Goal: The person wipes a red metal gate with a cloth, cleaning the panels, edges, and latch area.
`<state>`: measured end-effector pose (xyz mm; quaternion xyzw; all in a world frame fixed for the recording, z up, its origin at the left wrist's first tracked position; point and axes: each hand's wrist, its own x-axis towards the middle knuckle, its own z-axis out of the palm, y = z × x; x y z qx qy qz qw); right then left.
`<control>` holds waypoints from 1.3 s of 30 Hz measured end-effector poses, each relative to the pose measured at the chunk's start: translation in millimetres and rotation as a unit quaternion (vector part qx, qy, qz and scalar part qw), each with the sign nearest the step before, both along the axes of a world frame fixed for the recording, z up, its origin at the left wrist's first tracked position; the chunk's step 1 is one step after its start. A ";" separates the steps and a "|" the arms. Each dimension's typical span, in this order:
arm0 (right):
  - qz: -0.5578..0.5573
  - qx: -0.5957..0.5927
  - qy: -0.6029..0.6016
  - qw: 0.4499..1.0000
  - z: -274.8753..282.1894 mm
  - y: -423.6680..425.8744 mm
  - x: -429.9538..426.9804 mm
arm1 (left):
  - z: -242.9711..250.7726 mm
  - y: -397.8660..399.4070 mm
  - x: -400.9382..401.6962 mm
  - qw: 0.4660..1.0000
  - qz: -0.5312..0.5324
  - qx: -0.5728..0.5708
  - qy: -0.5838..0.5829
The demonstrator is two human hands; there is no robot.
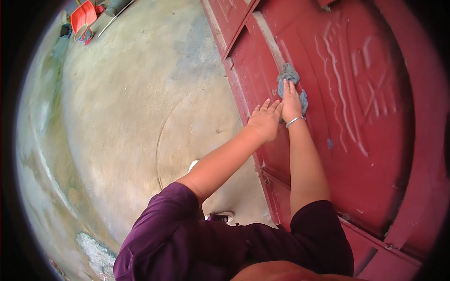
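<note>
My right hand [291,102], with a silver bangle at the wrist, presses a crumpled grey-blue cloth [289,73] flat against a red metal door [313,147]. The cloth shows above the fingertips and along the hand's outer side. Its middle is hidden under the palm. Just to the left, my left hand [265,119] is stretched out with its fingers apart and holds nothing. Its fingertips reach to the side of my right hand, and I cannot tell whether they touch the door. Pale scrawled marks [337,84] run over the door panel to the right of the cloth.
A concrete floor [133,105] spreads out on the left. At the far upper left are an orange-red dustpan [83,15], a small bucket [83,33] and a thin rod [114,20]. Raised frame strips [269,37] edge the door panels. A shoe [225,217] shows below me.
</note>
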<state>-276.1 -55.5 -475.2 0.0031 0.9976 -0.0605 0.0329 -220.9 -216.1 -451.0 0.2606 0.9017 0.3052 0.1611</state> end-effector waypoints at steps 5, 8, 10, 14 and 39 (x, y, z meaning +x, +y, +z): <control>-0.044 0.015 -0.050 0.998 10.9 -22.6 -51.0 | 20.6 -32.4 -56.3 0.999 -0.032 0.008 -0.032; -0.042 0.004 -0.053 0.998 13.5 -30.3 -53.6 | 27.4 -49.3 -74.5 0.997 -0.040 0.010 -0.063; -0.040 -0.005 -0.062 0.997 20.2 -33.8 -55.7 | 30.8 -55.1 -81.0 0.994 -0.043 0.023 -0.096; -0.039 -0.036 -0.068 0.996 28.9 -27.7 -57.9 | 20.3 -54.4 -78.6 0.993 -0.059 0.038 -0.092; -0.022 -0.107 0.127 0.986 -16.4 -111.6 -312.9 | -17.3 -121.4 -262.3 0.984 -0.056 0.028 -0.169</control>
